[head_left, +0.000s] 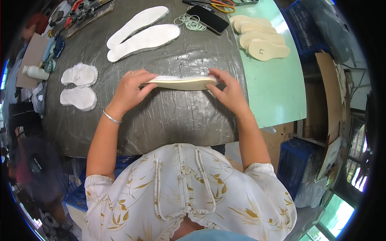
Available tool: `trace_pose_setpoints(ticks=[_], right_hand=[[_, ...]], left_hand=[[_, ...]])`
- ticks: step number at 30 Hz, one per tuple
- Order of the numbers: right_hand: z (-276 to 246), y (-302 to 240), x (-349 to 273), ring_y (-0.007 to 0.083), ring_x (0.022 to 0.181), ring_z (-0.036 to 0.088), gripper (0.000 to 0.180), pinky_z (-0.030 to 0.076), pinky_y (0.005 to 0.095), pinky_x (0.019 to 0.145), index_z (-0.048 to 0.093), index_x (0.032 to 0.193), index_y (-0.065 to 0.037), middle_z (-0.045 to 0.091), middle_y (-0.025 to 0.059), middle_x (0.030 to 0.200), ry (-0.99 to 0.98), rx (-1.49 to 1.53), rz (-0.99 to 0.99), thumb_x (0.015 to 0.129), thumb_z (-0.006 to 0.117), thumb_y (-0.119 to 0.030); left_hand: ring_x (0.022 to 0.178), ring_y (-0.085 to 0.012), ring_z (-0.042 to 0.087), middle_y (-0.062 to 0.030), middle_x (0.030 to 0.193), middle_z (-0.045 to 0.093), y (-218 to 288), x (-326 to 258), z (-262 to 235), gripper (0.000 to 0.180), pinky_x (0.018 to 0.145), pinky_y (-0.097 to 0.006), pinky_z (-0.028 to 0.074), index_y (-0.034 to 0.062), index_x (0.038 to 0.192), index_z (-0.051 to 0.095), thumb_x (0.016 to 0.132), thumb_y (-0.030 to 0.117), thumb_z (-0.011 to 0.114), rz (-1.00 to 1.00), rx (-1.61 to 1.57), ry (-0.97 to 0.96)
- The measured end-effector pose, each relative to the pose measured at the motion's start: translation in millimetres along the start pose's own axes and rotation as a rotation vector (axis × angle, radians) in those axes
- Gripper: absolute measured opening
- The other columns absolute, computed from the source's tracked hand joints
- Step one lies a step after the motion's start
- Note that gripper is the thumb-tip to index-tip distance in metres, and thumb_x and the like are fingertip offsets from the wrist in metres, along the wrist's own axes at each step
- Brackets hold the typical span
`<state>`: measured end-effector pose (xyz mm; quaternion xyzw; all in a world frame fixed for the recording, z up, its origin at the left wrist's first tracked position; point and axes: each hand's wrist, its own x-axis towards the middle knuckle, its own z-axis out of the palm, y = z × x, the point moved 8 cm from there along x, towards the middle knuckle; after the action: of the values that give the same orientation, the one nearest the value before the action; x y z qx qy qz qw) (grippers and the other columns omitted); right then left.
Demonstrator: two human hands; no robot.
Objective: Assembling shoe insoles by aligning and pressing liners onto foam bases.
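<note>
Between my two hands I hold a cream shoe sole with a white layer along its top, tilted so that its edge and underside show. My left hand pinches one end, thumb below and fingers above. At the other end my right hand grips with the thumb on the underside and the index finger curled over the top. Beyond it lie two long white fleece insoles, side by side. To the left rest two short fluffy white pieces, one nearer than the other.
On the pale green board at right sit several overlapping cream soles. A black phone, pale rubber bands and orange-handled scissors lie at the far edge. A white bottle is at left; a blue crate stands right.
</note>
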<state>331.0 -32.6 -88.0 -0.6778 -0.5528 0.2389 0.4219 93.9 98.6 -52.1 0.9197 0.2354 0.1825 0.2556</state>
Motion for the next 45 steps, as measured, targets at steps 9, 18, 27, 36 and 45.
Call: trace_pose_setpoints(ticks=[9,18,27,36,45], right_hand=[[12,8,-28,0.0031,0.077,0.059,0.027,0.048,0.0192,0.069,0.070,0.107,0.000,0.069,-0.0014,0.090,-0.247,0.603,0.332,0.084,0.077,-0.012],[18,4,-44,0.0072,0.088,0.061,0.018,0.050,0.0231,0.079,0.068,0.104,0.001,0.068,0.0020,0.099,-0.242,0.672,0.273,0.087,0.071,-0.003],[1,-13,-48,0.0154,0.103,0.062,0.039,0.049,0.0301,0.092,0.065,0.121,-0.003,0.066,0.0074,0.110,-0.104,0.236,0.086,0.083,0.073,-0.004],[39,-76,-22,0.0338,0.090,0.064,0.036,0.049,0.0430,0.083,0.068,0.111,-0.006,0.069,0.0141,0.096,-0.106,-0.146,-0.342,0.077,0.077,-0.016],[49,-25,-19,0.0151,0.082,0.065,0.023,0.051,0.0288,0.076,0.071,0.106,0.001,0.071,0.0079,0.090,-0.274,0.310,0.145,0.089,0.070,-0.015]], left_hand=[[0.078,-0.0198,0.066,-0.0124,0.090,0.070,0,-15,-16,0.025,0.073,-0.030,0.051,-0.0041,0.104,0.069,0.083,0.010,0.073,-0.307,-0.270,-0.025],[0.079,-0.0263,0.065,-0.0108,0.086,0.067,20,-26,-8,0.021,0.073,-0.033,0.051,0.0018,0.100,0.071,0.081,0.008,0.074,-0.167,-0.177,0.088],[0.079,-0.0261,0.062,-0.0082,0.084,0.067,38,-31,5,0.017,0.074,-0.035,0.048,0.0029,0.096,0.072,0.081,0.008,0.074,-0.062,-0.055,0.037],[0.089,-0.0262,0.067,-0.0101,0.096,0.070,41,-28,6,0.048,0.094,-0.040,0.046,0.0123,0.124,0.062,0.078,0.016,0.078,-0.055,0.021,0.080],[0.129,-0.0290,0.048,-0.0191,0.142,0.045,-40,-90,12,0.086,0.106,-0.041,0.042,0.0009,0.150,0.026,0.083,0.014,0.078,-0.593,-0.878,0.685]])
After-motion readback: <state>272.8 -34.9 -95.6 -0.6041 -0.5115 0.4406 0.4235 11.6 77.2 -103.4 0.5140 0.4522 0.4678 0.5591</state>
